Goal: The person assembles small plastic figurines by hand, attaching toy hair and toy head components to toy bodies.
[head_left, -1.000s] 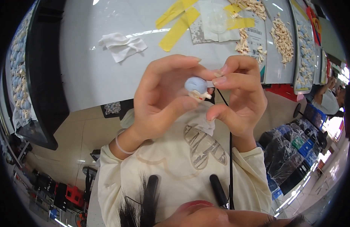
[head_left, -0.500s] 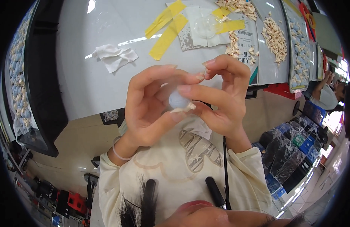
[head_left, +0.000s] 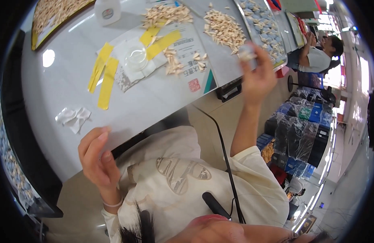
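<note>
At the right, my raised right hand [head_left: 259,79] pinches a small rounded blue-and-cream piece [head_left: 247,54] between thumb and fingers; motion blurs it slightly. It is beside the many similar blue-and-cream pieces [head_left: 263,26] lying in a shallow tray. My left hand [head_left: 97,156] is at the table's near edge on the left, its fingers loosely curled and apart, with nothing held. Near it on the table lies a crumpled white cloth [head_left: 75,117].
Piles of small cream pointed pieces [head_left: 223,28] lie on the table [head_left: 154,101]. Yellow tape strips [head_left: 108,83] and a clear round dish [head_left: 136,59] sit left of them. A white bottle [head_left: 107,11] stands at the back. Another person [head_left: 316,56] sits far right.
My hands were together in front of my chest around the blue piece. They have parted: the right moved right toward the tray with it, the left dropped left. The view has turned rightward.
</note>
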A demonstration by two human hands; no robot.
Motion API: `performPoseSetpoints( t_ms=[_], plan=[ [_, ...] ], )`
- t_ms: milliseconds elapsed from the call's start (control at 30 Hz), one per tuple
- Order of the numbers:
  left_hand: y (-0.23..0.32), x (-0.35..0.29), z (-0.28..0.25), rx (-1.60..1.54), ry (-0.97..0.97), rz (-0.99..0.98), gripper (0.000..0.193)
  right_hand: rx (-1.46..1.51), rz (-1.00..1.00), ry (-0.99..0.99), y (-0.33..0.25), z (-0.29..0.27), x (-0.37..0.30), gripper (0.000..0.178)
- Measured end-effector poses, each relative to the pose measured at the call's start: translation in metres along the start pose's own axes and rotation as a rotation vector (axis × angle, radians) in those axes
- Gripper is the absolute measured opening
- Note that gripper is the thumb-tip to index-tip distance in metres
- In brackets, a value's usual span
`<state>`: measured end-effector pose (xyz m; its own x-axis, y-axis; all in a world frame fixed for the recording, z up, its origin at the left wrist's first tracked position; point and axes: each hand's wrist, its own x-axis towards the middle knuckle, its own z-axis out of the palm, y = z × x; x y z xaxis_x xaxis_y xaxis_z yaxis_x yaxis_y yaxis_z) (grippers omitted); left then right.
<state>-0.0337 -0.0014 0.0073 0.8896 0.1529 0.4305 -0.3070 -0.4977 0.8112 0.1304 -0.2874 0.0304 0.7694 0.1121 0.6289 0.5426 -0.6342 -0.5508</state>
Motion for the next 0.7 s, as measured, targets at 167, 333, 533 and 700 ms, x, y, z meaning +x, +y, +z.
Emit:
performPoseSetpoints(
  t_ms=[167, 333, 533, 700],
  plan=[
    [-0.007, 0.004, 0.003, 0.167, 0.026, 0.096, 0.019, -0.129, 0.387, 0.091, 0.073, -0.05, 0.039, 0.038],
    [-0.009, 0.007, 0.009, 0.235, 0.036, 0.115, 0.019, -0.284, 0.234, 0.07, 0.108, -0.076, 0.065, 0.045],
    [-0.008, 0.01, 0.012, 0.257, 0.043, 0.13, 0.022, -0.563, 0.344, -0.189, 0.176, -0.068, 0.081, 0.056],
    [-0.007, 0.007, 0.015, 0.275, 0.071, 0.101, 0.024, -0.574, 0.144, -0.321, 0.179, -0.044, 0.1, 0.058]
  ],
)
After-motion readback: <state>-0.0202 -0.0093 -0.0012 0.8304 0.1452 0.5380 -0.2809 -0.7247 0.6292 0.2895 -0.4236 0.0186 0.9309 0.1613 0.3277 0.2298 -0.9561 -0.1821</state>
